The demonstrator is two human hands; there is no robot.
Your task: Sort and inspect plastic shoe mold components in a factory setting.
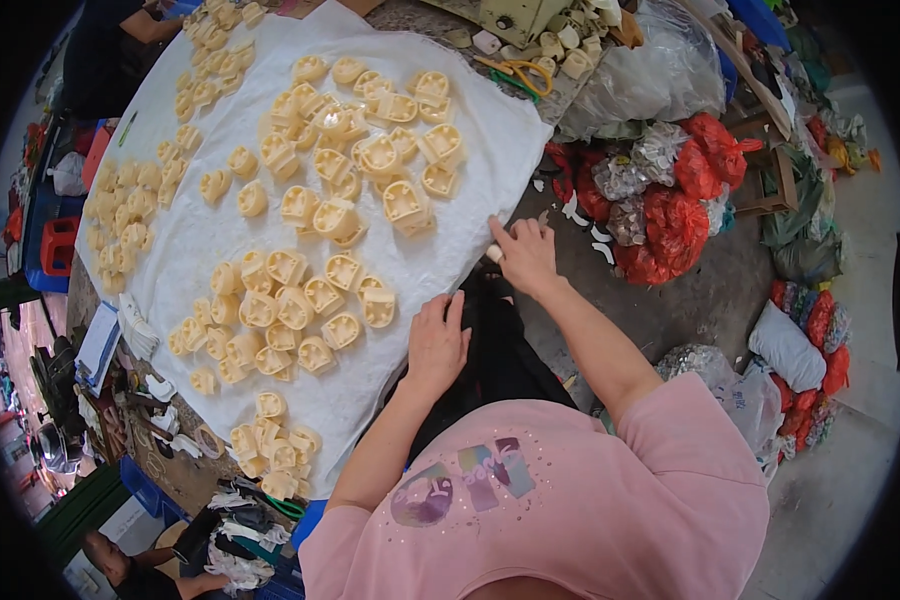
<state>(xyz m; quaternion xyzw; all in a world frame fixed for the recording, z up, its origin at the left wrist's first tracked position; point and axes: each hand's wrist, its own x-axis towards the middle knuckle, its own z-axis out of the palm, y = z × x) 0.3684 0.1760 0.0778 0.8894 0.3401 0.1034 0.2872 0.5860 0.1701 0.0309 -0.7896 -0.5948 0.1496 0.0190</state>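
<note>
Pink short-sleeved shirt [570,490] right up close, glittery print across it, and beyond it the bench spreads wide. Out to the right, knotted red bags [675,225] crowd the floor beside the table, white shards [602,236] scattered just next to them, a plump pale sack [788,345] farther off. Up top, yellow-handled scissors [542,70] lie near a crumpled heap of clear plastic [660,75]. Lower left, a co-worker's hand [202,583] reaches a black-and-white bundle [245,545].

Now the surface: soft white cloth [510,130], faintly wrinkled, and all over it cream moulded pieces [407,205], smooth, glossy, rounded and hollowed, heaped in loose clusters from the far edge down to the near corner.

And the hands! Left hand [438,343] lies palm down at the cloth's near edge, fingers loosely extended, just clear of the clusters. Right hand [527,255] sits at the edge too, index finger stretched onto the cloth, a small cream piece [494,253] by the thumb; pinched or merely touched, I can't tell.
</note>
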